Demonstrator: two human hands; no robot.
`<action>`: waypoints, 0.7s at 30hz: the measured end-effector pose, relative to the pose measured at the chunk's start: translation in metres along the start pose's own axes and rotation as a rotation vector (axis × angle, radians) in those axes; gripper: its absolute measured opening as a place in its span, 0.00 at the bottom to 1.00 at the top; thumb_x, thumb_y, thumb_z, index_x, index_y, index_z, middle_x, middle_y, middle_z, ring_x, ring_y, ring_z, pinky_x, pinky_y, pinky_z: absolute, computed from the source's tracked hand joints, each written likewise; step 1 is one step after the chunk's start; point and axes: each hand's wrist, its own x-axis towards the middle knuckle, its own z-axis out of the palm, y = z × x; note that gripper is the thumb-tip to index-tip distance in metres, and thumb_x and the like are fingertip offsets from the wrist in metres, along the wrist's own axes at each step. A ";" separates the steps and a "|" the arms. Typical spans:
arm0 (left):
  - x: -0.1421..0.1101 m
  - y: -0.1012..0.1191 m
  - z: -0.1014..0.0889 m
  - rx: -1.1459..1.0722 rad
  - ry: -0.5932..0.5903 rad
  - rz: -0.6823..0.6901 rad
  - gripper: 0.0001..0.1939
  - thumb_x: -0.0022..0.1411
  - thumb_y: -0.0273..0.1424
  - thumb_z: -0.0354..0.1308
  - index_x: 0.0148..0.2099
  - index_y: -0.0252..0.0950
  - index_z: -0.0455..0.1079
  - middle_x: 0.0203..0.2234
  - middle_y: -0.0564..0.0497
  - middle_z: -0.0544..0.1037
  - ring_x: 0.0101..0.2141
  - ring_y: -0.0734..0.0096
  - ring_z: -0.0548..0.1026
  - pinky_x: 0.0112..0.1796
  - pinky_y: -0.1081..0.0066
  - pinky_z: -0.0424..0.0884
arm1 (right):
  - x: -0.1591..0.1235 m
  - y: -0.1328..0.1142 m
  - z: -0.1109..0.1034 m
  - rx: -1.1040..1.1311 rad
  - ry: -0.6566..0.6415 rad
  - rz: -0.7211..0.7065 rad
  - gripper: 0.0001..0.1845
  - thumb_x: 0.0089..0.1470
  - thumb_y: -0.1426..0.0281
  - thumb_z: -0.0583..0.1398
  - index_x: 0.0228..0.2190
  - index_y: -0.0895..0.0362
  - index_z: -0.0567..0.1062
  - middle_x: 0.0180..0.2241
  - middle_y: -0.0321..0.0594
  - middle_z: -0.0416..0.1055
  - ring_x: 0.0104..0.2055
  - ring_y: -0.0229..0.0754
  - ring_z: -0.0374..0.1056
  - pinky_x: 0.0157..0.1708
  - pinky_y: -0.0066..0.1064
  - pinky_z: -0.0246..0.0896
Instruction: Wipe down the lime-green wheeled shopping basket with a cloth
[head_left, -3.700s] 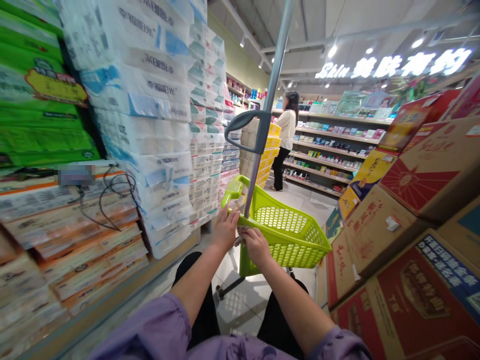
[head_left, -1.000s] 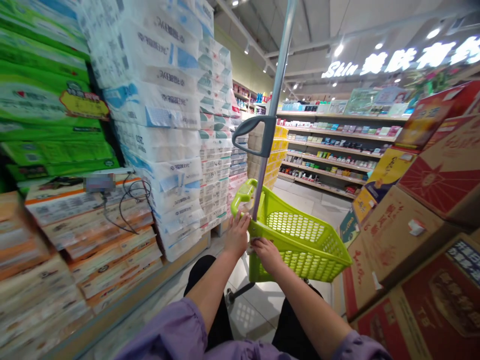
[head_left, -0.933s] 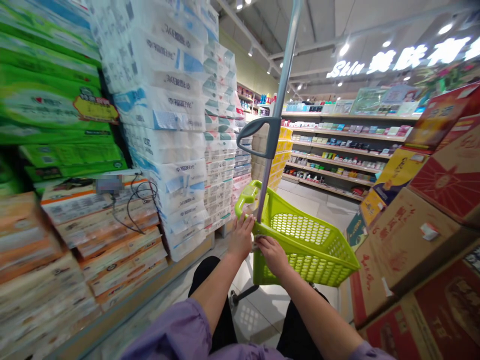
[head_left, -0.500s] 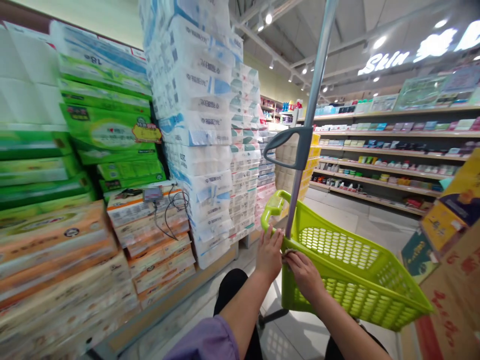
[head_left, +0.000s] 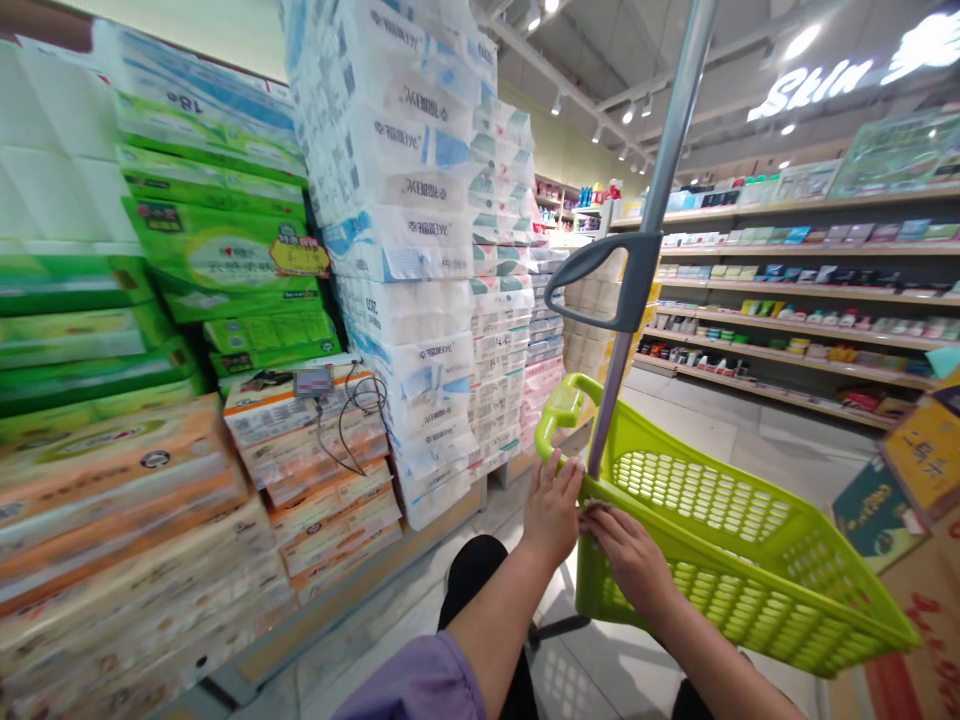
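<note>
A lime-green plastic shopping basket on wheels stands in front of me in a shop aisle. A grey pole with a loop handle rises from its near edge. My left hand rests against the basket's near rim beside the pole, its fingers pressed together and pointing up. My right hand is closed on a small pale thing at the rim; what it holds is too small to make out. Nothing shows inside the basket.
Tall stacks of white, green and orange tissue packs line the left side. A small device with black cables lies on one stack. Shelves of small goods run along the back right. Cardboard boxes crowd the right edge.
My view has swung left, so the basket now sits further right and the boxes have mostly left the frame. Both hands stay at the basket's rim. The person at the back shelves is gone.
</note>
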 end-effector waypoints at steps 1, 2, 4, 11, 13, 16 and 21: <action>0.000 0.000 0.000 -0.001 0.003 -0.002 0.30 0.63 0.26 0.47 0.67 0.37 0.54 0.63 0.50 0.61 0.66 0.58 0.47 0.64 0.49 0.50 | -0.001 0.000 0.001 -0.010 0.024 0.013 0.19 0.59 0.76 0.51 0.47 0.54 0.76 0.48 0.44 0.73 0.52 0.48 0.65 0.51 0.39 0.64; 0.000 0.000 0.000 -0.004 0.006 -0.003 0.29 0.63 0.26 0.47 0.66 0.37 0.54 0.63 0.50 0.61 0.66 0.58 0.47 0.64 0.50 0.50 | -0.003 0.001 0.002 -0.016 0.035 0.019 0.19 0.60 0.75 0.51 0.48 0.55 0.76 0.48 0.45 0.73 0.52 0.48 0.65 0.51 0.40 0.64; 0.001 -0.001 0.000 -0.011 0.006 -0.005 0.29 0.62 0.26 0.47 0.66 0.37 0.55 0.63 0.50 0.61 0.66 0.57 0.47 0.64 0.50 0.50 | -0.007 -0.001 0.003 -0.005 0.008 0.016 0.19 0.59 0.76 0.50 0.46 0.55 0.77 0.45 0.44 0.74 0.49 0.47 0.67 0.48 0.39 0.66; 0.004 -0.002 -0.003 0.017 -0.001 0.016 0.29 0.61 0.24 0.48 0.65 0.37 0.56 0.62 0.50 0.63 0.66 0.57 0.49 0.63 0.50 0.51 | -0.007 0.001 -0.004 0.008 0.020 0.071 0.19 0.60 0.76 0.51 0.48 0.57 0.75 0.49 0.45 0.72 0.54 0.48 0.63 0.54 0.39 0.61; 0.005 -0.001 -0.003 0.033 0.020 0.013 0.29 0.61 0.24 0.49 0.65 0.36 0.57 0.62 0.49 0.64 0.65 0.57 0.49 0.63 0.50 0.53 | -0.004 0.001 -0.005 0.014 -0.004 0.073 0.18 0.60 0.76 0.51 0.47 0.57 0.76 0.46 0.45 0.73 0.51 0.47 0.65 0.52 0.38 0.62; 0.006 0.001 -0.004 0.047 0.042 0.018 0.29 0.60 0.22 0.48 0.64 0.37 0.59 0.61 0.49 0.65 0.65 0.57 0.49 0.62 0.51 0.54 | -0.002 0.001 -0.007 0.043 -0.050 0.054 0.18 0.59 0.77 0.52 0.44 0.56 0.78 0.43 0.44 0.75 0.47 0.46 0.66 0.48 0.36 0.64; 0.009 0.001 -0.007 0.031 0.033 0.025 0.29 0.59 0.20 0.48 0.63 0.35 0.59 0.61 0.48 0.65 0.65 0.57 0.50 0.63 0.51 0.52 | -0.002 0.003 -0.012 0.015 0.029 0.117 0.17 0.60 0.76 0.52 0.46 0.58 0.76 0.46 0.45 0.73 0.51 0.47 0.64 0.53 0.38 0.61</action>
